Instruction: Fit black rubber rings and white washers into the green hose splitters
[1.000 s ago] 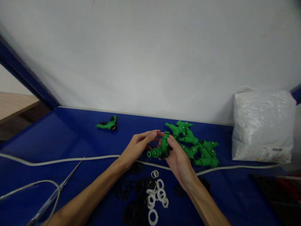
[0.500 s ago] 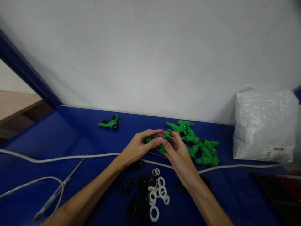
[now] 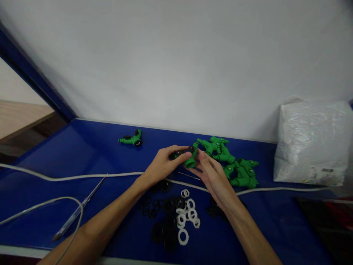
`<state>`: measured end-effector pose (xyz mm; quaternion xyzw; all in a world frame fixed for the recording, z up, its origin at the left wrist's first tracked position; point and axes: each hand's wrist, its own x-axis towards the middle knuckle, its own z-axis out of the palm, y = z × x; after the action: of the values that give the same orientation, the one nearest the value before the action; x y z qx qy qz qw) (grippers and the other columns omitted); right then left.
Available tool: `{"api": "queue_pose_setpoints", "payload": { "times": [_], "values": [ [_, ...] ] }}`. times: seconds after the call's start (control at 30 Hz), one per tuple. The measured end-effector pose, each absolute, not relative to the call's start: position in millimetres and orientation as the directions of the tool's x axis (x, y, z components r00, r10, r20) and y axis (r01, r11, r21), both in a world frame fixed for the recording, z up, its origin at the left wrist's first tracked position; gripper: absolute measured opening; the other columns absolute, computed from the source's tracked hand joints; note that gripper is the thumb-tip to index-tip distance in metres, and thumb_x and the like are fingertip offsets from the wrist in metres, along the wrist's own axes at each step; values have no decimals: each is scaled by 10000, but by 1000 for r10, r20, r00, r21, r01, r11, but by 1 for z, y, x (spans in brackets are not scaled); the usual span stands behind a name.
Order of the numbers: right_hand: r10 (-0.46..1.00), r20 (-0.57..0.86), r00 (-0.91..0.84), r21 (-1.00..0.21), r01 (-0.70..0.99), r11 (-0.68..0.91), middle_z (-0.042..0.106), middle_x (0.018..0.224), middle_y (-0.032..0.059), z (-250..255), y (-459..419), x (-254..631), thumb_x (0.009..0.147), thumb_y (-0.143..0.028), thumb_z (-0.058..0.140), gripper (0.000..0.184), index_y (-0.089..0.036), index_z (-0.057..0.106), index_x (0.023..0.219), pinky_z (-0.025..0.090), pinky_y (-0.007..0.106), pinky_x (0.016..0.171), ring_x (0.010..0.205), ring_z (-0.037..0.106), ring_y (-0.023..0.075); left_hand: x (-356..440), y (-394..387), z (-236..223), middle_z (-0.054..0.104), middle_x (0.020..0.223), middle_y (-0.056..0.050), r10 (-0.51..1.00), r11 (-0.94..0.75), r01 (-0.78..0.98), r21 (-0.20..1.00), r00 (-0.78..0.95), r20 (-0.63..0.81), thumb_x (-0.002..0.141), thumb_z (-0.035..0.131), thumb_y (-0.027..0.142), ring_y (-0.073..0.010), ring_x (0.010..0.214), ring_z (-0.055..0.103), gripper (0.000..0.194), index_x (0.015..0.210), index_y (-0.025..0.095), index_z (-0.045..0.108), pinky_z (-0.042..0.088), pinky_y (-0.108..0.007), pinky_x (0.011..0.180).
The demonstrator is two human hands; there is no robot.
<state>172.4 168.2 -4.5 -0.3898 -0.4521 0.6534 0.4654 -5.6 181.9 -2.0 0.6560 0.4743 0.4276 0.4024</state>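
Both my hands hold one green Y-shaped hose connector [image 3: 190,157] with black parts above the blue table [image 3: 82,154]. My left hand [image 3: 162,165] grips its left end, fingers curled round it. My right hand [image 3: 212,176] pinches its right side with the fingertips. A heap of several more green connectors [image 3: 234,165] lies just right of my hands. One finished-looking green connector with black caps [image 3: 131,139] lies apart at the back left. Below my hands lie white rings [image 3: 187,217] and black rings [image 3: 162,224].
A grey cable [image 3: 82,176] runs across the table under my arms. A thin metal tool [image 3: 79,211] lies at the left front. A white plastic bag [image 3: 311,140] stands at the right against the white wall. Something dark lies at the front right corner [image 3: 325,221].
My hands turned the connector and carried it a little farther from me. The view has tilted down slightly, so the table's near edge now shows.
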Motion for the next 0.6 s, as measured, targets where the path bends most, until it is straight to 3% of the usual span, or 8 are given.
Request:
{"api": "queue_pose_setpoints", "payload": {
  "times": [0.07,0.17,0.23,0.3,0.43,0.6],
  "values": [
    [958,-72,-278,-976,-176,-125,737,1086,84,-3,170,173,895,-582,642,517,-214,672,1257,574,409,873,980,699,235,-6,184,-5,744,1013,-55,986,-123,157,980,127,104,900,615,541,-194,880,640,464,1135,164,749,460,-273,758],
    [965,24,-261,-989,134,61,733,955,67,0,174,177,901,-523,656,477,-193,680,1244,560,380,823,877,695,217,-7,187,-9,670,760,-13,995,-51,-33,998,83,53,899,584,574,-134,657,547,458,906,142,734,401,-250,608],
    [939,138,-314,-903,350,250,719,961,61,5,172,181,916,-446,657,333,-201,728,1130,537,353,806,871,673,205,-8,188,-11,606,658,7,998,-22,-125,992,55,29,888,594,578,-118,599,507,453,816,140,687,386,-246,587],
    [889,198,-412,-796,462,392,705,962,51,10,163,187,932,-379,644,216,-217,748,1031,524,337,800,859,659,194,-8,189,-13,586,616,11,999,22,-199,980,53,-11,875,607,580,-116,577,508,442,822,145,665,388,-244,582],
    [839,170,-517,-666,567,484,699,1031,48,9,124,205,943,-334,634,162,-267,741,1046,523,361,921,987,668,218,-9,192,-15,635,664,-25,995,58,-292,955,94,-32,868,602,579,-107,561,517,454,855,133,687,378,-236,557],
    [843,176,-508,-557,655,511,682,1163,66,-20,80,221,899,-342,690,278,-323,719,1175,538,447,989,1111,659,289,-7,191,-13,735,877,-100,991,70,-328,942,135,-26,880,602,558,-100,588,529,461,930,115,718,353,-227,528]
  ]
}}
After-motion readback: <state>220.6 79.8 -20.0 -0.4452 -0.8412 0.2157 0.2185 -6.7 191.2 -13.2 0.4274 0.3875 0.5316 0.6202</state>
